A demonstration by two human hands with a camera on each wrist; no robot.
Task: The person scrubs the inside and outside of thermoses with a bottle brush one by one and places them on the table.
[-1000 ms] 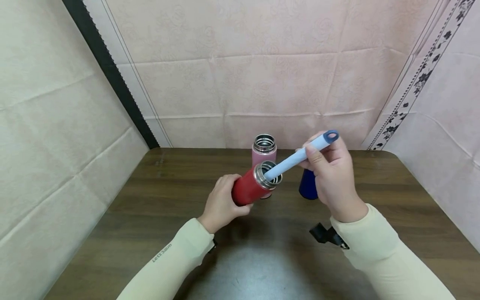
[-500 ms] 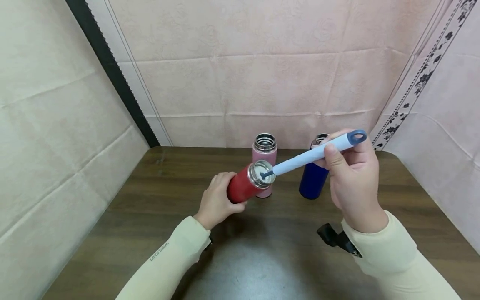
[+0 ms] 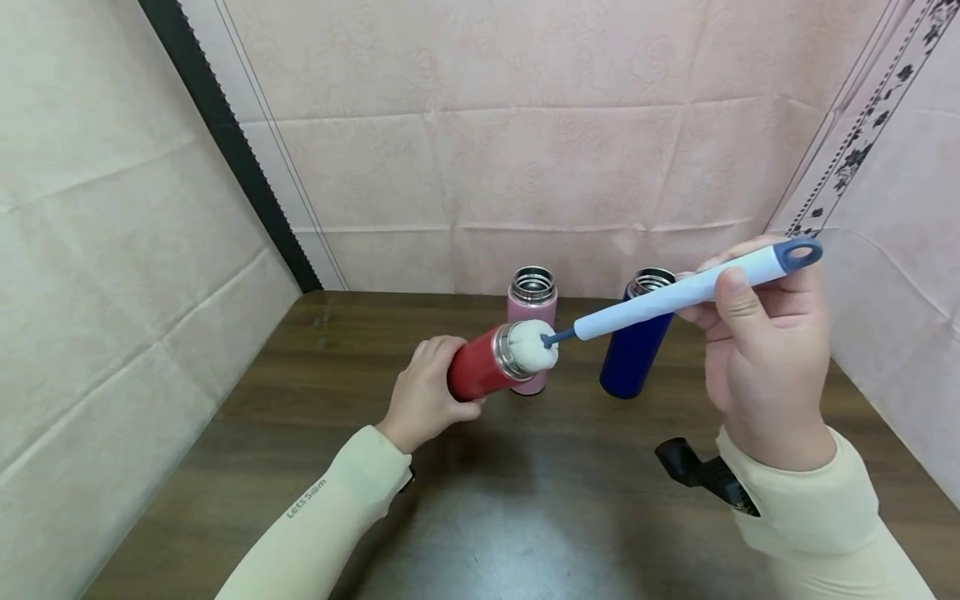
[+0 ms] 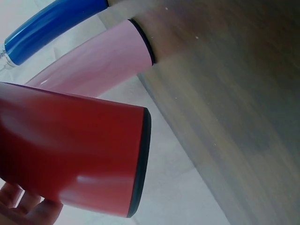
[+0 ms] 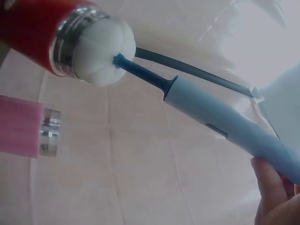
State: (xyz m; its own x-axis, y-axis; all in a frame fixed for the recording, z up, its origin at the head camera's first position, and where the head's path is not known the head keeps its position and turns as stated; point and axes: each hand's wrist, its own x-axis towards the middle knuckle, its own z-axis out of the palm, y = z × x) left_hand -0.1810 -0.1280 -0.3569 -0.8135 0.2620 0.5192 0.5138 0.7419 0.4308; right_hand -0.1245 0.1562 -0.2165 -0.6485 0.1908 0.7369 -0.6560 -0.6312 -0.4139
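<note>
My left hand [image 3: 426, 395] grips a red bottle [image 3: 477, 367], tilted with its metal mouth facing right. In the left wrist view the red bottle [image 4: 75, 150] shows its dark base, with fingertips [image 4: 44, 213] under it. My right hand [image 3: 776, 358] pinches the light-blue handle of a bottle brush [image 3: 667, 302] near its ringed end. The brush's white sponge head [image 3: 534, 347] bulges from the bottle's mouth. In the right wrist view, the sponge [image 5: 105, 51] sits partly inside the metal rim, and how much is hidden within cannot be seen.
Behind the red bottle stands a pink bottle [image 3: 532, 302] without a lid. A dark blue bottle [image 3: 633, 354], also lidless, stands to its right, partly behind the brush handle. Both are on the wooden table [image 3: 525, 517], near the cloth wall [image 3: 487, 167] at the back.
My right hand has moved right, drawing the brush outward so that its white sponge shows at the mouth. The red bottle has shifted slightly left and tipped lower.
</note>
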